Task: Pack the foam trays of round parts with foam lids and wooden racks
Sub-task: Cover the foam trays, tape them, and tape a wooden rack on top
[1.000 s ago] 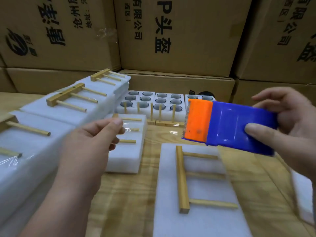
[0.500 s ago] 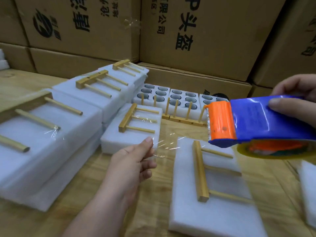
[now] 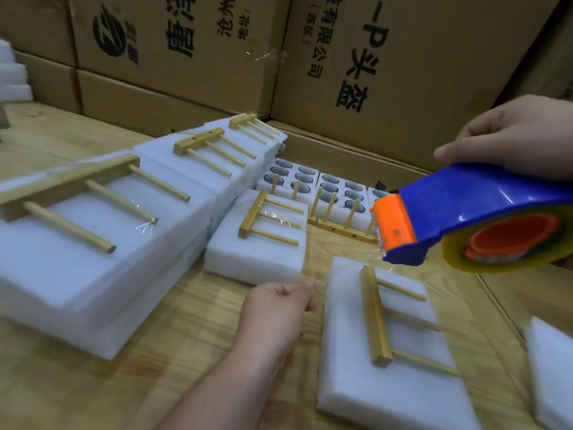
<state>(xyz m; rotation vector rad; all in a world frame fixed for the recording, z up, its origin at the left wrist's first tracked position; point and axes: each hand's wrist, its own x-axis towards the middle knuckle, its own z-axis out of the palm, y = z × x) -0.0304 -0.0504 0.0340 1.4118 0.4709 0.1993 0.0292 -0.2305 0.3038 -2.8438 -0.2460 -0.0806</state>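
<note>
My right hand [image 3: 517, 138] grips a blue and orange tape dispenser [image 3: 465, 212] with a roll of clear tape, held above the table at the right. My left hand [image 3: 279, 308] pinches the free end of the clear tape, which stretches up to the dispenser's orange blade. Just right of that hand lies a white foam pack [image 3: 387, 392] with a wooden rack [image 3: 375, 318] on top. Another lidded foam pack [image 3: 257, 256] with its rack [image 3: 266, 218] lies behind. Open foam trays of round parts [image 3: 325, 184] sit at the back, with wooden racks [image 3: 341, 225] standing in front of them.
Stacked foam packs with racks taped on top [image 3: 102, 243] fill the left side and run back [image 3: 223, 156] toward the cardboard boxes [image 3: 387, 72] that wall the rear. A loose foam piece [image 3: 552, 367] lies at the right edge. The wooden table [image 3: 155, 383] shows in front.
My left hand came off the left stack, took hold of the tape end and pulled it down and away. My right hand lifted the dispenser to the right.
</note>
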